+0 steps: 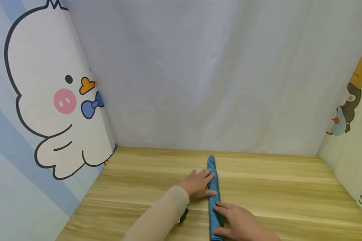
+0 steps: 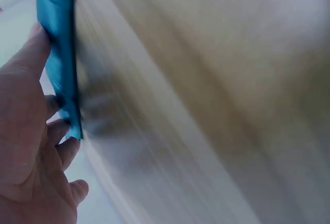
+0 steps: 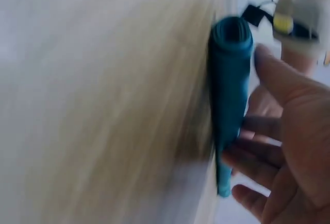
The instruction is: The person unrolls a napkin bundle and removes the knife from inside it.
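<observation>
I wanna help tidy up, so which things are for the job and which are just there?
For the job:
- blue roll
- left hand, touching it
- right hand, touching it
- table, underneath

Just there:
- pale curtain behind
- white bird picture, left
- cartoon pictures, right

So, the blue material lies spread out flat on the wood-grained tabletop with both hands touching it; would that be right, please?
Not quite: the blue material is rolled into a slim tube, not spread out flat; the right wrist view shows its end coiled. It does lie on the wood-grained tabletop, with the left hand and the right hand touching it.
</observation>
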Action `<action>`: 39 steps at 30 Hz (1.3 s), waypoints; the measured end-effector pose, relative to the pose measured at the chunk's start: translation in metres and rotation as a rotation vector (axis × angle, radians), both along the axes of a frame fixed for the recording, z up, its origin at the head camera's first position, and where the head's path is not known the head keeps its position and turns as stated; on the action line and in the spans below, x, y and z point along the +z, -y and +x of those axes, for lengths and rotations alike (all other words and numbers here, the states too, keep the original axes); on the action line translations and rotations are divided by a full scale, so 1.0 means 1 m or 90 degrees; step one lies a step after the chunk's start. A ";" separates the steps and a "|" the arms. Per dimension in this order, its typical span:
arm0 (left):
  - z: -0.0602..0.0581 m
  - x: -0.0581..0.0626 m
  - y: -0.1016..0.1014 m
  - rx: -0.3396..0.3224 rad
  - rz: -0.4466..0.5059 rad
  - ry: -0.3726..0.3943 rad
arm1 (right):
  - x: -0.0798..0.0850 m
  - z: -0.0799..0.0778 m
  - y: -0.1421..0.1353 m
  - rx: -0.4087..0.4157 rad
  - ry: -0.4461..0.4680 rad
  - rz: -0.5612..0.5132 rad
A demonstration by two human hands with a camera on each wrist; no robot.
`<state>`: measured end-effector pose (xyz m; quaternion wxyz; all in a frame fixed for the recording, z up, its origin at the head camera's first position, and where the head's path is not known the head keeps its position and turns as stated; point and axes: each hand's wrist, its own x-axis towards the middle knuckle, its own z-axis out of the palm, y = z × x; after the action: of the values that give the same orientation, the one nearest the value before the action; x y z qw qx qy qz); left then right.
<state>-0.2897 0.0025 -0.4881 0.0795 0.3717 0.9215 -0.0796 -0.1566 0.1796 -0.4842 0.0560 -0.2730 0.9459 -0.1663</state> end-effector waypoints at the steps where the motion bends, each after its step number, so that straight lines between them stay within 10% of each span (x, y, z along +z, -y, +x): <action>1: 0.001 0.001 0.002 -0.006 0.010 -0.001 | 0.000 0.000 -0.003 -0.001 -0.004 -0.022; 16: 0.048 0.013 0.031 -0.151 0.083 0.077 | -0.006 -0.009 -0.033 0.009 -0.077 -0.142; 39: 0.069 -0.004 0.028 -0.107 0.057 0.053 | -0.018 -0.012 -0.022 -0.021 -0.024 -0.168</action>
<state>-0.2205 -0.0252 -0.4926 0.0945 0.4541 0.8854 -0.0294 -0.1690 0.2018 -0.5026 -0.0011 -0.2653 0.9210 -0.2851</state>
